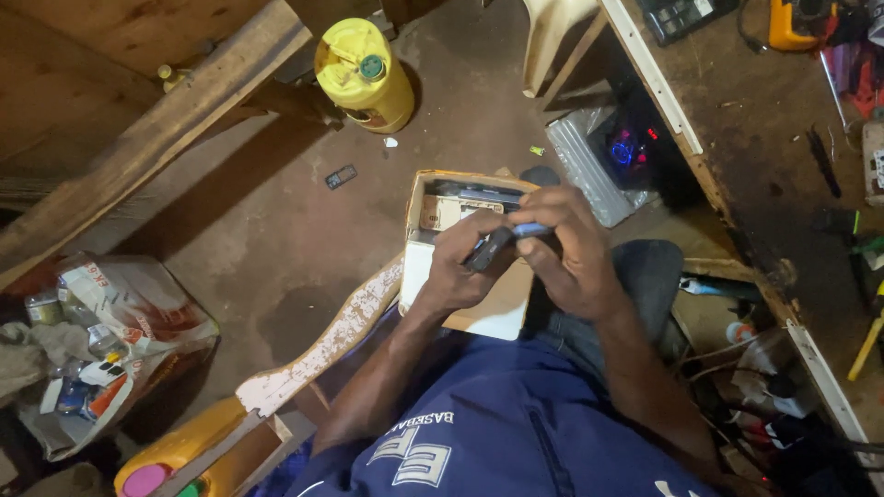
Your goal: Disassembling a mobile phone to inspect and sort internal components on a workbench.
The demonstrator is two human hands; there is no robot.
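A small dark device (pixel 490 248), like a phone, is gripped by both hands over my lap. My left hand (pixel 460 262) wraps its lower end. At the upper end my right hand (pixel 571 248) closes on it, and a blue part (pixel 531 228) shows between the fingers. Under the hands lies an open cardboard box (pixel 425 198) with dark flat items inside, resting on my knees. A white slab (pixel 493 308) sits at the box's near side.
A yellow jerrycan (pixel 365 75) stands on the dirt floor ahead, with a small dark phone (pixel 341 177) lying near it. A wooden workbench (pixel 783 166) with tools runs along the right. A bag of bottles (pixel 101 340) sits left. Wooden beam (pixel 157 138) crosses upper left.
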